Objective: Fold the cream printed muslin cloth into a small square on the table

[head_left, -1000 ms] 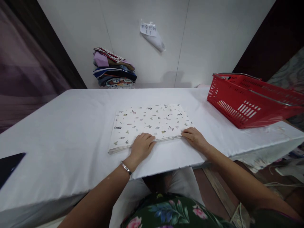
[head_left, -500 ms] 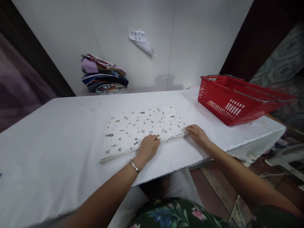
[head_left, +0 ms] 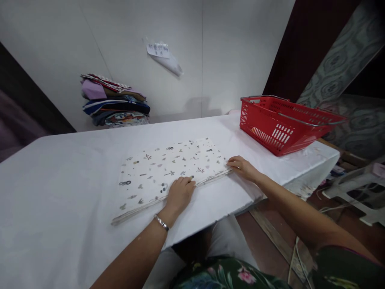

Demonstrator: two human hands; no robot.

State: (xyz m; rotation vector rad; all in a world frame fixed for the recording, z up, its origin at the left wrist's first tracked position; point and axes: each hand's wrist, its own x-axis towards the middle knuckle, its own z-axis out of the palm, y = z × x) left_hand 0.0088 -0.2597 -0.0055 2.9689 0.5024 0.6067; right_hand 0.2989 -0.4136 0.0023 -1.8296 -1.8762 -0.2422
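On the white table (head_left: 60, 180), near its front edge, a folded cloth (head_left: 168, 168) is laid flat, its near side touched by the curled left hand (head_left: 179, 194), whose grip cannot be told, and its right corner pinched by the right hand (head_left: 243, 167), apparently so layers are kept even.

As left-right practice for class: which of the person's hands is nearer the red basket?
Right. The right hand is in front and left of the red basket; the left hand is farther left, on the printed cloth.
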